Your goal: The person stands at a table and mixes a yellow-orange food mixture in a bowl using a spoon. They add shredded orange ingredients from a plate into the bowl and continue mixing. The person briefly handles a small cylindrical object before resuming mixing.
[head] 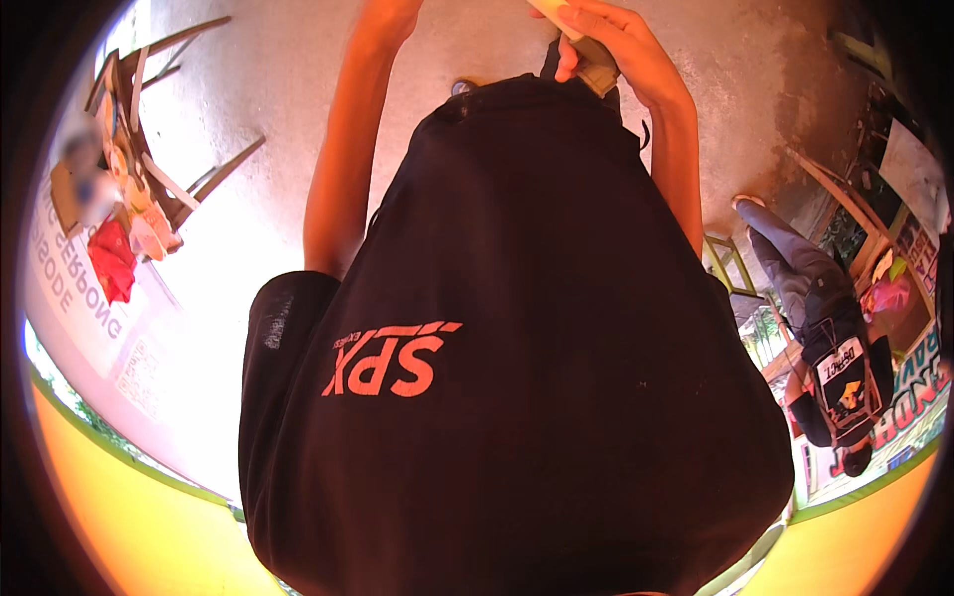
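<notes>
My right hand (622,41) is raised at the top edge, its fingers closed around a pale yellow flat piece (560,16) that runs out of the picture. Just under those fingers is an olive-coloured item (596,68); I cannot tell whether the hand also holds it. My left hand (391,18) is cut off by the top edge, with only its wrist end showing, so its fingers and anything in them are hidden. Between my arms, the black T-shirt (566,298) on my body, with orange writing on the chest, fills the middle.
Concrete floor (462,45) spreads ahead. On the left stands a wooden table (141,156) holding packets, with a red plastic bag (112,257) beside it and a blurred person behind. To the right another person (820,335) stands near a green stool (730,264) and a wooden table (842,194).
</notes>
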